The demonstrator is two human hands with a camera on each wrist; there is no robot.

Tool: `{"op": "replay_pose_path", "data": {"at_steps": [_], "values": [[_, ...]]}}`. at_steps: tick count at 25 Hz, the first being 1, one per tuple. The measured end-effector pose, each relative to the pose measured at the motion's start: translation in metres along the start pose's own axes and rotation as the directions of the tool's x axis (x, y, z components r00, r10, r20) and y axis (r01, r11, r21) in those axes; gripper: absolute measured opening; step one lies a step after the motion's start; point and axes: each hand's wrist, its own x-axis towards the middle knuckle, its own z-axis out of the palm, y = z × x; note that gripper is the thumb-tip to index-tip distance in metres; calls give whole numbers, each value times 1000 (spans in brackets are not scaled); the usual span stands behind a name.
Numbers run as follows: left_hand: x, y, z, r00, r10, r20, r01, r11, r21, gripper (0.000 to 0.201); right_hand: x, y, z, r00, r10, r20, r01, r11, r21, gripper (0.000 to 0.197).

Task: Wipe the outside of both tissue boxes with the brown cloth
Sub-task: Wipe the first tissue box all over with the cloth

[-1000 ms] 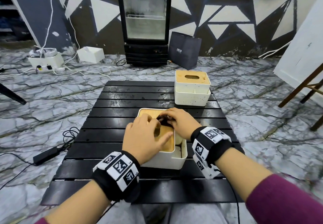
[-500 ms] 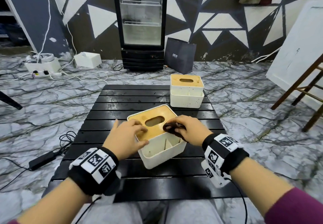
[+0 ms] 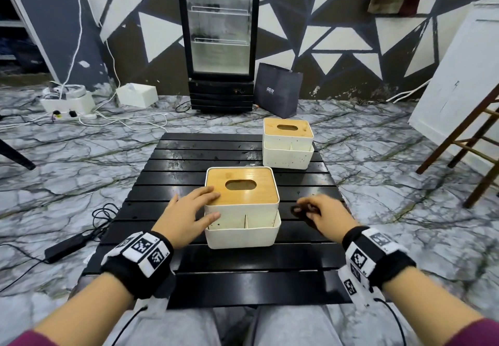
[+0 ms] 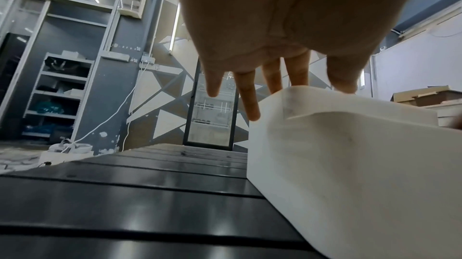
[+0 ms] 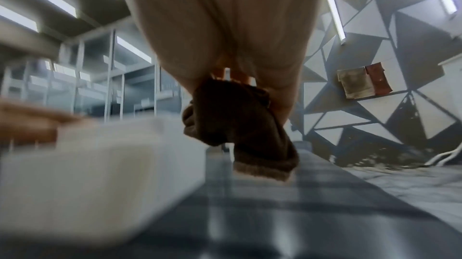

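Observation:
The near tissue box (image 3: pixel 243 226), white with a wooden slotted lid, stands in the middle of the black slatted table (image 3: pixel 189 156). My left hand (image 3: pixel 189 212) rests on its left side with straight fingers on the lid's edge and the thumb against the front wall; the left wrist view shows the fingers (image 4: pixel 250 101) over the box (image 4: pixel 350 164). My right hand (image 3: pixel 316 212) is just right of the box, apart from it, and grips the bunched brown cloth (image 3: pixel 299 212), which hangs below the palm (image 5: pixel 240 121). The second tissue box (image 3: pixel 287 145) stands at the table's far right.
A glass-door fridge (image 3: pixel 220 37) and a dark paper bag (image 3: pixel 278 93) stand behind the table. Cables and a power strip (image 3: pixel 67 113) lie on the marble floor at the left, a black adapter (image 3: pixel 67 245) beside the table. A wooden chair (image 3: pixel 472 143) stands at right.
The near box has turned square to me and sits flat. My right hand with the cloth came off the lid and moved to the box's right side. My left hand slid to the left edge.

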Motion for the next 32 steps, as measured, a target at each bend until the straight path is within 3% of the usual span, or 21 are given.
{"op": "replay_pose_path", "data": {"at_steps": [2, 5, 9, 12, 14, 17, 21, 32], "values": [[-1, -1, 1, 1000, -5, 27, 5, 1000, -5, 62, -9, 22, 20, 991, 56, 122, -45, 995, -87, 33], [-3, 0, 1, 999, -4, 51, 3, 1000, 23, 81, -16, 40, 37, 987, 83, 138, -73, 995, -72, 32], [-3, 0, -1, 998, -3, 56, -1, 997, 73, 73, -12, 29, 26, 966, 117, 231, -77, 981, -177, 48], [-3, -4, 0, 998, 8, 68, -14, 995, 96, 88, -10, -3, 12, 994, -66, 87, 63, 998, 31, 63], [-4, -7, 1, 998, 32, 47, -37, 993, 115, 98, -11, -27, 13, 977, -206, 62, 199, 975, 98, 66], [-5, -17, 2, 998, 69, -2, -68, 990, 122, 93, -7, -43, 25, 961, -246, 128, 238, 969, 71, 65], [-2, -30, -2, 999, 36, -5, -35, 991, 131, 75, 13, -55, 36, 969, -238, 62, 234, 970, 68, 58], [96, -116, -44, 991, -134, -24, 132, 990, -53, 61, 156, -114, 73, 978, -205, 29, 201, 975, 91, 52]]}}
